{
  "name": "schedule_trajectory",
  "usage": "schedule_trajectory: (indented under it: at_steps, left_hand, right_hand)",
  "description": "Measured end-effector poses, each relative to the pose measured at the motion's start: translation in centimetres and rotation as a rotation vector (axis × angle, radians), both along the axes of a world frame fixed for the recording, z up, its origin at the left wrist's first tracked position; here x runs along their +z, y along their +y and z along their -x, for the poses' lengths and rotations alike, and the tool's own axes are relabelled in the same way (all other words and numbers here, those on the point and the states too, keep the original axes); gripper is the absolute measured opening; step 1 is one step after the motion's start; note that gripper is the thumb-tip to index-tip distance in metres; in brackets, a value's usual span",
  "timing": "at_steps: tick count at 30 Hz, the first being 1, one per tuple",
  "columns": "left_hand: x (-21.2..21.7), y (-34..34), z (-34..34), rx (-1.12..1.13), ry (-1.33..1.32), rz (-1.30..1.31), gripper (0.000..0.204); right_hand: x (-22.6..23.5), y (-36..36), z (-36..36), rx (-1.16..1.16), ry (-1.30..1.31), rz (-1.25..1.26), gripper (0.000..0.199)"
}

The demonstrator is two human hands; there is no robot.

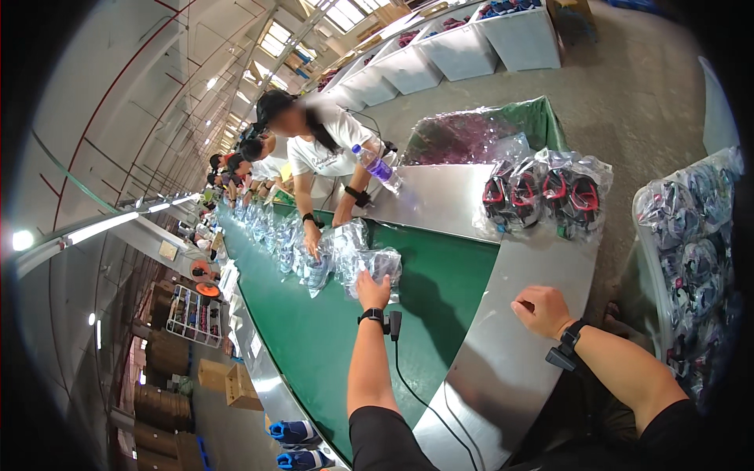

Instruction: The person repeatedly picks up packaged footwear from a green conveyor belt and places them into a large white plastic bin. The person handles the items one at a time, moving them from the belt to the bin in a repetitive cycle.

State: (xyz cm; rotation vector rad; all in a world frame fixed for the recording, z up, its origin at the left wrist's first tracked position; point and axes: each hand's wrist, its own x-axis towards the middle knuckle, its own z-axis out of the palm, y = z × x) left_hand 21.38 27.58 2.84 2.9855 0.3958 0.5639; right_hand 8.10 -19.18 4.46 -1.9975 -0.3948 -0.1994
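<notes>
My left hand (372, 290) reaches out over the green conveyor belt (302, 345), its thumb and fingers on the near edge of a pair of shoes in a clear plastic bag (383, 265). More bagged shoes (314, 271) lie just beyond it in a row along the belt. My right hand (542, 311) is curled closed above the steel ledge (503, 337), with nothing visible in it. Each wrist wears a black strap with a small device; a cable runs from the left one. Across the belt, a co-worker's hands (312, 239) touch the bagged shoes.
Black-and-red shoes in clear bags (542, 196) sit on the steel table at the right. Behind them stands a green-lined bin (542, 125). A bin of bagged shoes (691, 251) is at my far right. A purple-labelled bottle (377, 166) stands near the co-worker. Blue shoes (294, 443) lie lower left.
</notes>
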Motion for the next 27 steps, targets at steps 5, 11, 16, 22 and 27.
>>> schedule_trajectory:
  at_steps: [5,11,16,22,27]
  left_hand:
    - [-0.5,-8.2,3.2,0.026,0.087,-0.151,0.076]
    - [-0.7,-11.4,9.5,-0.176,0.103,0.412,0.068]
    - [-2.9,-11.2,14.5,0.085,-0.111,1.488,0.045]
    - [2.2,-12.6,14.2,0.256,-0.208,2.148,0.075]
    - [-0.4,-9.6,11.6,0.126,-0.098,1.940,0.063]
  right_hand:
    - [-0.4,-0.3,-0.3,-0.033,0.030,-0.006,0.017]
    - [-1.0,-0.4,-0.4,-0.031,-0.009,0.031,0.018]
    - [-1.5,-0.5,-0.5,-0.016,0.012,0.043,0.018]
    - [-1.4,-1.1,-0.4,-0.018,0.053,0.065,0.020]
    - [-1.5,-0.6,-0.3,-0.031,0.034,0.034,0.021]
